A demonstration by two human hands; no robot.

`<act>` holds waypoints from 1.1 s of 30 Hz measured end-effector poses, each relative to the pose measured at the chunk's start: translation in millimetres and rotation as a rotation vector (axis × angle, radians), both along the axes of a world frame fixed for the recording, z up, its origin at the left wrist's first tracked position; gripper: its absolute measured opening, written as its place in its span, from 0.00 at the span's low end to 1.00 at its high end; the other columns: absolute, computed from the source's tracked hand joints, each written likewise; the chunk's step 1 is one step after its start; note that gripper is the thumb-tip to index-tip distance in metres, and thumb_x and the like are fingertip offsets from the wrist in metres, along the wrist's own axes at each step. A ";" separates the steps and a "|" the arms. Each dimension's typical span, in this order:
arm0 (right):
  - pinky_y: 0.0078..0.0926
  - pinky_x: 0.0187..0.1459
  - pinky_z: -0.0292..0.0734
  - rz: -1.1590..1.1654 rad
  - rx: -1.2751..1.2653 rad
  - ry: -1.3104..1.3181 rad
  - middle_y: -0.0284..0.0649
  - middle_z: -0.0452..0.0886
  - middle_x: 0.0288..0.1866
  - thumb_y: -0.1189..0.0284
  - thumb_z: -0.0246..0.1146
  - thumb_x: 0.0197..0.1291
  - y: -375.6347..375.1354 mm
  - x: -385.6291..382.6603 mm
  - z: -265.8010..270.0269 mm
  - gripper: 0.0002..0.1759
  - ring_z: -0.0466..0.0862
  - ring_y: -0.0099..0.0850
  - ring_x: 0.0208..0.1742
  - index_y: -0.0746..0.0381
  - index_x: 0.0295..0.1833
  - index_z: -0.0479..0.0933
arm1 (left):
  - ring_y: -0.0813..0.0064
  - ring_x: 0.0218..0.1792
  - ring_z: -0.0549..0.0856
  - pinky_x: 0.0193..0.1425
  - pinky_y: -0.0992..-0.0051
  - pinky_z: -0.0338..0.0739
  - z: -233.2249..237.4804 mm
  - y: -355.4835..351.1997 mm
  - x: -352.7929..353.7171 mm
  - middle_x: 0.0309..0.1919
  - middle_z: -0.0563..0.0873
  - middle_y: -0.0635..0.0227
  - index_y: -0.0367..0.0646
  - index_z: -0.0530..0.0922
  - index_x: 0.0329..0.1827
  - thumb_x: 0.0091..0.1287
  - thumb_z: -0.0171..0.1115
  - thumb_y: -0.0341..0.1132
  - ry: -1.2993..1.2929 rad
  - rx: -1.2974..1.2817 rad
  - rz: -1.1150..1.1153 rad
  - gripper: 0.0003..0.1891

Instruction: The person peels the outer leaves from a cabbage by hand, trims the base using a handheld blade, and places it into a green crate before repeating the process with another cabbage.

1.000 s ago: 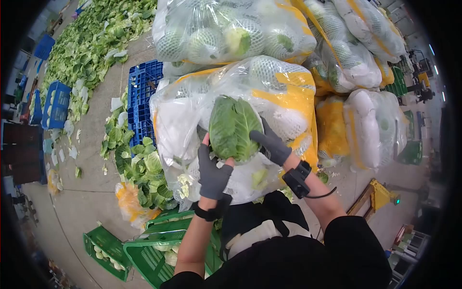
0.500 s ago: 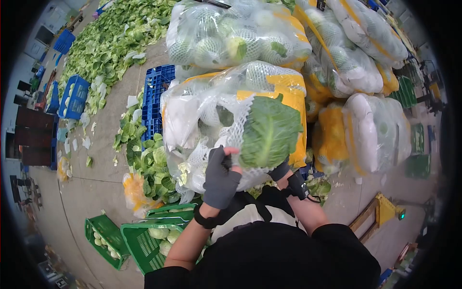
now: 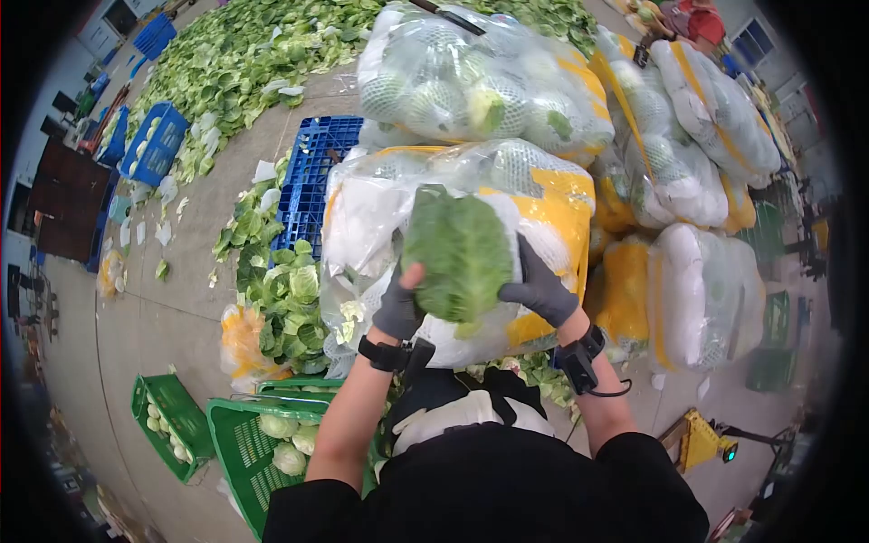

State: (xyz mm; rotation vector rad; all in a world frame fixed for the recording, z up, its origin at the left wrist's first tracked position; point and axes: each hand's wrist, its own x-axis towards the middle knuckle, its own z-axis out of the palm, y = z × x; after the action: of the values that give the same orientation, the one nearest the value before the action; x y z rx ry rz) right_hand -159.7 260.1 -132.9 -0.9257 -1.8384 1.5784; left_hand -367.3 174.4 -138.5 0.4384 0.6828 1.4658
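Between our gloved left hand (image 3: 401, 303) and gloved right hand (image 3: 541, 288), we are gripping a leafy green cabbage (image 3: 459, 258) by its two sides, holding it above the torn plastic bag (image 3: 367, 217). Left of that bag, a blue pallet (image 3: 312, 185) is lying; beyond it, filled bags (image 3: 480, 86) are resting.

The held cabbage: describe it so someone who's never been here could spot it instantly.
Find the stack of clear bags with yellow bands. Over its lower front bag, the gray-gloved left hand and right hand hold the cabbage between them. Its broad green leaves show uncovered, while the bagged cabbages beyond wear white netting.
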 end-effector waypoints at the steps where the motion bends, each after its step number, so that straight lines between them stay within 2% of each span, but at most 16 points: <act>1: 0.25 0.61 0.61 0.014 -0.003 0.002 0.45 0.65 0.63 0.61 0.68 0.46 2.6 -5.3 -1.4 0.45 0.66 0.31 0.62 0.70 0.65 0.55 | 0.62 0.60 0.69 0.64 0.64 0.63 -12.8 -9.4 -11.4 0.61 0.67 0.59 0.42 0.56 0.67 0.56 0.61 0.52 -0.225 -0.099 0.000 0.40; 3: 0.27 0.60 0.62 0.001 -0.298 -0.115 0.46 0.69 0.60 0.60 0.68 0.45 16.7 -11.4 -7.0 0.42 0.68 0.33 0.61 0.70 0.63 0.60 | 0.59 0.61 0.69 0.65 0.58 0.63 -28.4 -32.0 -31.7 0.62 0.66 0.59 0.44 0.56 0.67 0.54 0.60 0.57 -0.349 -0.072 0.102 0.42; 5: 0.33 0.61 0.62 -0.168 0.032 -0.429 0.53 0.68 0.60 0.58 0.66 0.48 45.6 -26.1 -18.6 0.41 0.68 0.41 0.61 0.70 0.63 0.60 | 0.59 0.62 0.67 0.64 0.55 0.63 -52.7 -51.9 -54.5 0.63 0.65 0.59 0.46 0.57 0.67 0.53 0.60 0.59 -0.283 -0.034 0.237 0.43; 7: 0.36 0.62 0.59 -0.126 0.362 -1.121 0.55 0.59 0.65 0.56 0.65 0.49 46.2 -45.9 12.0 0.45 0.62 0.44 0.65 0.68 0.66 0.54 | 0.57 0.61 0.66 0.63 0.53 0.62 -60.2 -68.5 -80.3 0.62 0.66 0.61 0.49 0.58 0.67 0.46 0.64 0.64 -0.169 -0.049 0.277 0.47; 8: 0.36 0.62 0.59 -0.112 0.374 -1.113 0.55 0.59 0.65 0.56 0.65 0.49 44.7 -55.7 15.9 0.45 0.62 0.44 0.65 0.68 0.66 0.54 | 0.60 0.56 0.73 0.60 0.59 0.68 -40.3 -69.5 -89.3 0.60 0.69 0.61 0.42 0.58 0.66 0.49 0.66 0.56 -0.169 -0.115 0.338 0.45; 10: 0.36 0.63 0.58 -0.158 0.570 -0.694 0.53 0.54 0.67 0.53 0.65 0.49 32.2 -65.6 19.2 0.48 0.57 0.44 0.67 0.65 0.68 0.49 | 0.61 0.55 0.74 0.59 0.61 0.69 -24.8 -71.4 -111.7 0.59 0.70 0.61 0.42 0.59 0.65 0.47 0.68 0.55 -0.047 -0.079 0.295 0.46; 12: 0.36 0.61 0.60 0.026 -0.197 -0.054 0.43 0.57 0.67 0.40 0.56 0.50 -2.1 -93.5 35.3 0.47 0.60 0.44 0.66 0.57 0.68 0.53 | 0.65 0.54 0.74 0.58 0.66 0.69 -1.1 -61.6 -116.9 0.55 0.73 0.61 0.41 0.59 0.64 0.39 0.74 0.50 0.089 0.036 0.226 0.49; 13: 0.41 0.60 0.62 -0.026 -1.105 0.150 0.39 0.58 0.67 0.35 0.49 0.52 -12.3 -109.0 24.9 0.45 0.60 0.39 0.66 0.53 0.69 0.53 | 0.65 0.54 0.74 0.58 0.66 0.69 21.5 -55.4 -111.7 0.55 0.73 0.61 0.41 0.59 0.64 0.39 0.74 0.50 0.089 0.049 0.223 0.49; 14: 0.47 0.60 0.63 0.249 -1.430 0.500 0.38 0.60 0.67 0.34 0.45 0.52 -23.8 -111.8 20.9 0.43 0.62 0.36 0.65 0.48 0.68 0.55 | 0.65 0.55 0.73 0.60 0.67 0.67 48.4 -50.1 -104.4 0.57 0.71 0.60 0.40 0.57 0.65 0.39 0.75 0.47 0.286 0.107 0.147 0.50; 16: 0.43 0.61 0.64 0.224 -1.284 0.861 0.39 0.65 0.64 0.37 0.49 0.53 -39.8 -135.0 14.0 0.42 0.66 0.34 0.63 0.52 0.67 0.58 | 0.66 0.60 0.69 0.62 0.67 0.62 84.9 -41.9 -83.0 0.61 0.66 0.59 0.39 0.55 0.67 0.37 0.76 0.42 0.622 0.197 0.154 0.52; 18: 0.42 0.60 0.64 0.198 -1.241 0.837 0.39 0.65 0.64 0.37 0.50 0.53 -42.7 -118.5 11.9 0.42 0.66 0.34 0.63 0.52 0.67 0.59 | 0.64 0.66 0.59 0.66 0.66 0.55 85.5 -42.3 -67.1 0.66 0.58 0.55 0.38 0.50 0.69 0.37 0.77 0.40 0.926 0.199 0.383 0.56; 22: 0.41 0.60 0.65 0.137 -1.121 0.759 0.39 0.66 0.63 0.38 0.51 0.53 -44.8 -80.7 12.3 0.41 0.67 0.33 0.62 0.53 0.66 0.59 | 0.61 0.68 0.56 0.69 0.63 0.51 36.9 -64.8 -19.3 0.68 0.52 0.52 0.43 0.28 0.70 0.33 0.79 0.50 0.788 0.293 0.319 0.72; 26: 0.40 0.60 0.65 0.117 -0.965 0.674 0.39 0.66 0.63 0.39 0.52 0.53 -38.4 -48.7 20.7 0.41 0.68 0.33 0.61 0.54 0.66 0.60 | 0.63 0.62 0.65 0.64 0.63 0.61 49.8 -72.1 25.1 0.64 0.58 0.54 0.46 0.37 0.70 0.44 0.74 0.37 0.564 0.223 0.495 0.58; 28: 0.39 0.60 0.66 0.118 -0.914 0.653 0.39 0.66 0.63 0.39 0.52 0.53 -38.9 -33.8 22.8 0.41 0.68 0.33 0.61 0.54 0.66 0.60 | 0.64 0.60 0.67 0.63 0.63 0.64 39.0 -77.5 21.1 0.61 0.62 0.55 0.46 0.43 0.69 0.49 0.68 0.32 0.206 0.169 0.346 0.48; 31: 0.39 0.59 0.66 0.101 -0.906 0.644 0.39 0.67 0.62 0.40 0.53 0.53 -56.9 -9.8 12.7 0.40 0.69 0.33 0.61 0.55 0.65 0.61 | 0.67 0.55 0.72 0.58 0.69 0.68 71.4 -95.8 46.5 0.56 0.68 0.57 0.40 0.54 0.64 0.53 0.65 0.32 0.997 0.370 0.563 0.37; 33: 0.38 0.59 0.67 0.072 -0.922 0.648 0.39 0.67 0.62 0.40 0.53 0.53 -74.5 6.7 -1.5 0.40 0.69 0.33 0.60 0.55 0.65 0.61 | 0.69 0.54 0.73 0.57 0.71 0.69 58.5 -108.0 58.7 0.55 0.70 0.58 0.38 0.57 0.63 0.56 0.61 0.32 0.873 0.247 0.534 0.32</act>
State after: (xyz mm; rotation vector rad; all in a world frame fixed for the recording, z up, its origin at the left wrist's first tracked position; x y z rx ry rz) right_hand -153.1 185.7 -134.4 -0.5544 -0.6720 2.4489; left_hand -308.6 66.4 -80.1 1.1909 1.3887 1.8584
